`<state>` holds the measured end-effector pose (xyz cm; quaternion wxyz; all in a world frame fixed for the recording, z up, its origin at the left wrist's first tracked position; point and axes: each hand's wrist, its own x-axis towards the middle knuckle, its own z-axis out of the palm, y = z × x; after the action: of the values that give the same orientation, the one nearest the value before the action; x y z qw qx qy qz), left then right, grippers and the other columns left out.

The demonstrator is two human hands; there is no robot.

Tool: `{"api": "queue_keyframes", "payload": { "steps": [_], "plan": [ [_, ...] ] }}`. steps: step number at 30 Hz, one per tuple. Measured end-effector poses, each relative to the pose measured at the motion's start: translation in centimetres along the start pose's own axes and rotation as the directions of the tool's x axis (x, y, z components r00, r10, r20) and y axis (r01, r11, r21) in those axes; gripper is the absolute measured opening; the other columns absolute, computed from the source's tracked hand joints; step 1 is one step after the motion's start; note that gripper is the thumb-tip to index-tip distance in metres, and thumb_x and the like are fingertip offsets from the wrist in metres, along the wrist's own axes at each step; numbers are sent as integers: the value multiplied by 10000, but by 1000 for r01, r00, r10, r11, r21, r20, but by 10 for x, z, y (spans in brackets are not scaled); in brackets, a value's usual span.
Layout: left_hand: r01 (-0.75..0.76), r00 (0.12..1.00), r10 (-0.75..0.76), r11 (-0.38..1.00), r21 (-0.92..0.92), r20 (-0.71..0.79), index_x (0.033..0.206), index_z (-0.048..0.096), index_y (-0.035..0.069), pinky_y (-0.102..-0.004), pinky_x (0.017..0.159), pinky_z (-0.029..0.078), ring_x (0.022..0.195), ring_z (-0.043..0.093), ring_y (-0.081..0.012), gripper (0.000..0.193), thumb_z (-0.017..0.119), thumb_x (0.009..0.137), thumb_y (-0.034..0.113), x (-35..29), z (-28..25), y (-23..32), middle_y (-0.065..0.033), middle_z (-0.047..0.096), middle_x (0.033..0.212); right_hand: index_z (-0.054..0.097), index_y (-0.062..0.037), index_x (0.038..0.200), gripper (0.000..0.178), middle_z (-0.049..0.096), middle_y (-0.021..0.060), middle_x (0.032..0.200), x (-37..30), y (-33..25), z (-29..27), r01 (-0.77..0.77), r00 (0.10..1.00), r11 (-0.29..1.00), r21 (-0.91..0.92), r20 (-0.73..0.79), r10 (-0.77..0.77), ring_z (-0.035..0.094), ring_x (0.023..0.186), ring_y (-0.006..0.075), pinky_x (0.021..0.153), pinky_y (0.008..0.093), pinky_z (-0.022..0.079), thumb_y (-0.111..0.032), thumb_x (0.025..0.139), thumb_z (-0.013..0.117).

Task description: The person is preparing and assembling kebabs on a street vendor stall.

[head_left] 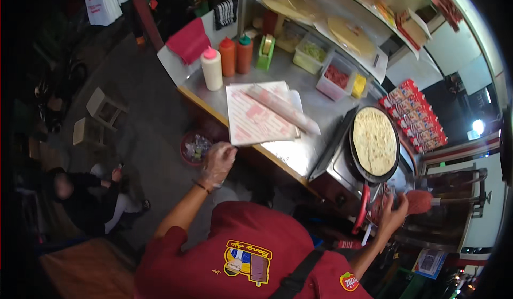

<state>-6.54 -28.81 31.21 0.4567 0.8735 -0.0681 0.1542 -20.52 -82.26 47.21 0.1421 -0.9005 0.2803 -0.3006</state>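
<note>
My left hand [218, 164], in a clear plastic glove, is closed beside the near left corner of a stack of printed wrapping paper [251, 120]. Its fingers are pressed together, and whatever they may hold is hidden. A long paper-wrapped roll [283, 108] lies slantwise across the stack. My bare right hand [393, 213] reaches past the pan's red handle [362, 209], thumb and fingers apart, near a small grey metal piece and a dark red rounded thing [419, 202]. On the burner, a flatbread [375, 140] lies flat in a black pan [354, 157].
Three squeeze bottles [227, 57] and a green tape dispenser [265, 52] line the counter's far side. Tubs of shredded food [336, 77] stand beneath shelves bearing flatbreads [350, 34]. Red packets [414, 115] hang behind the pan. A bin [195, 148] sits below; a person [96, 197] sits left.
</note>
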Motion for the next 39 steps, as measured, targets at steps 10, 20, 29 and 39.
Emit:
{"api": "queue_keyframes", "payload": {
  "steps": [10,20,29,39],
  "plan": [
    [-358,844,223,912,202,488,1175,684,27,-464,982,504,1120,608,-360,404,731,874,292,116,27,-40,-184,626,1139,614,-51,1327,581,668,187,1258,-17,-317,325,595,558,754,280,531,-638,610,1188,391,1010,510,452,-401,886,759],
    [-456,818,293,855,248,496,1529,378,-83,-505,1256,271,1474,385,-388,842,704,907,381,176,39,-56,-266,384,1592,745,-63,1052,319,690,142,1196,-19,-369,377,457,721,866,203,487,-494,637,1122,346,984,513,429,-313,857,773],
    [-413,871,355,904,115,339,1575,300,-80,-520,1230,314,1462,412,-421,865,717,897,259,170,44,-79,-276,317,1644,705,-95,907,138,721,59,900,-48,-362,320,406,575,762,504,507,-642,669,915,290,990,443,409,-132,796,778],
    [-508,842,456,850,141,287,1505,471,6,-514,1189,372,1403,494,-348,681,691,907,245,173,45,-80,-172,505,1538,663,-94,1007,206,704,40,898,-61,-360,298,637,503,598,487,325,-801,655,908,257,948,436,443,-59,827,756]
  ]
}}
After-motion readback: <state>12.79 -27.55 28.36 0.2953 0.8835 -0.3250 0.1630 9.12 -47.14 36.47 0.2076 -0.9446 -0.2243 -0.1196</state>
